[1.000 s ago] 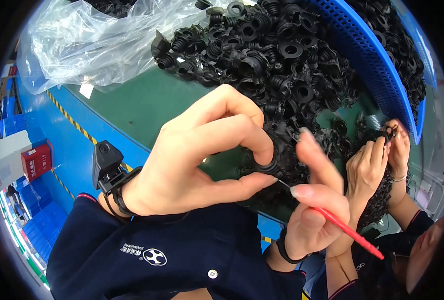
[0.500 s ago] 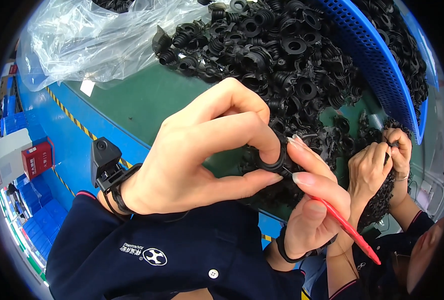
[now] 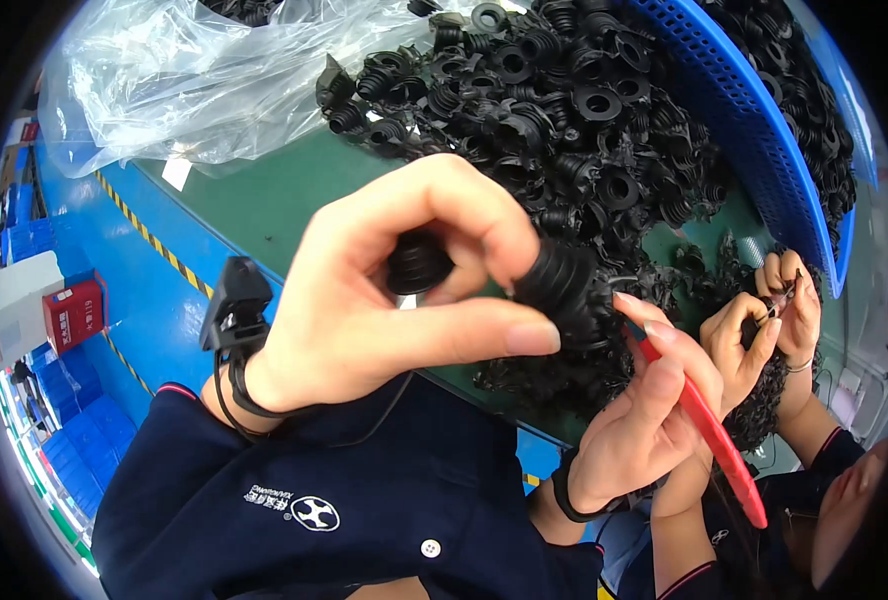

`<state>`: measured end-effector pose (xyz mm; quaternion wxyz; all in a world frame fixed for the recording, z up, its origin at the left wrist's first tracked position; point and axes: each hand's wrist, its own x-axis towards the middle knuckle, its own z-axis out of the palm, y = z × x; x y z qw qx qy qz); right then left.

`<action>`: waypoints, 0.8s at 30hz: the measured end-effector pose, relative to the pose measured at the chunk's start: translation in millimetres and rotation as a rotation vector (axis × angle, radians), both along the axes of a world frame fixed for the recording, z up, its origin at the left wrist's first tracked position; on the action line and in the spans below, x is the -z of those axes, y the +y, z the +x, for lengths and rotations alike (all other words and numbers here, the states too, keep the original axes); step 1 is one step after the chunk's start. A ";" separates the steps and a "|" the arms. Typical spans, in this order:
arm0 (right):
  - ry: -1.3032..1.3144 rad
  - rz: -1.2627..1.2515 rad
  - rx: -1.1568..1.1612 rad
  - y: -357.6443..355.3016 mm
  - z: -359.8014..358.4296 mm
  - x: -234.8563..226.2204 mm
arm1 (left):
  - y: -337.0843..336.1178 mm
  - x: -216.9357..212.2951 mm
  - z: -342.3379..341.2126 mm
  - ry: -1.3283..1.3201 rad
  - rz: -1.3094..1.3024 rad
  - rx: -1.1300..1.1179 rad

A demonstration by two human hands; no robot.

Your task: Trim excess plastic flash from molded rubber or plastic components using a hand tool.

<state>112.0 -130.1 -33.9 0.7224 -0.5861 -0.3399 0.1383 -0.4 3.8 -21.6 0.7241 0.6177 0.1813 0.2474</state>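
My left hand (image 3: 364, 290) pinches a black ribbed rubber bellows (image 3: 556, 285) between thumb and fingertips, its ragged end turned toward my right hand. Within the curl of the same hand shows a second black ribbed piece (image 3: 419, 262); whether the palm grips it cannot be told. My right hand (image 3: 634, 420) is closed round a slim red-handled tool (image 3: 706, 430) slanting down to the right. The tool's upper end lies close to the ragged end of the bellows, its tip not clearly visible. The right fingertips are beside that end.
Many black rubber bellows (image 3: 604, 105) lie heaped on the green table (image 3: 264, 215). Clear plastic sheeting (image 3: 194, 85) covers the far left. A blue perforated basket (image 3: 744, 110) stands at right. Beside me a co-worker's hands (image 3: 764, 320) handle a small piece.
The bellows has turned from end-on to sideways, showing its ribs. My left hand has curled, exposing the second ribbed piece. The red-handled tool has shifted slightly and stands steeper.
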 end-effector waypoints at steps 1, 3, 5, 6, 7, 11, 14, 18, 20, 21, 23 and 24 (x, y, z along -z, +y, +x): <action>0.002 0.004 -0.007 0.6 0.5 0.0 | -4.0 3.8 2.5 0.004 -0.115 -0.023; -0.034 0.001 -0.145 -0.1 0.5 -1.2 | -6.9 -0.3 4.0 0.005 -0.457 -0.006; 0.026 -0.127 -0.158 -3.0 -0.9 -4.9 | -0.9 0.2 2.1 0.007 -0.532 0.078; -0.013 -0.252 -0.063 -1.9 -1.2 -3.5 | -1.1 0.6 3.2 0.006 -0.552 0.103; -0.051 -0.378 0.030 -1.9 -0.4 -1.6 | -1.9 1.2 4.0 0.005 -0.574 0.126; -0.166 -0.140 -0.072 2.5 1.6 -6.2 | -1.7 0.2 6.1 0.010 -0.574 0.065; -0.010 -0.095 -0.295 6.2 -4.6 -6.7 | -4.5 -0.4 9.6 0.036 -0.343 -0.012; -0.144 -0.303 -0.221 6.0 -6.0 -17.9 | -2.9 -2.0 5.4 0.027 -0.027 -0.113; -0.129 -0.213 -0.224 8.7 -6.6 -7.7 | -2.6 -0.5 4.4 0.055 0.046 -0.126; -0.130 -0.211 -0.223 9.6 -6.0 -10.8 | -2.5 0.6 3.4 0.085 0.120 -0.143; 0.472 0.079 -0.341 10.6 -2.3 -22.1 | 1.3 8.5 0.4 0.117 0.197 -0.158; 0.491 0.214 -0.364 6.1 9.0 -24.0 | 3.2 10.5 -1.8 0.152 0.275 -0.174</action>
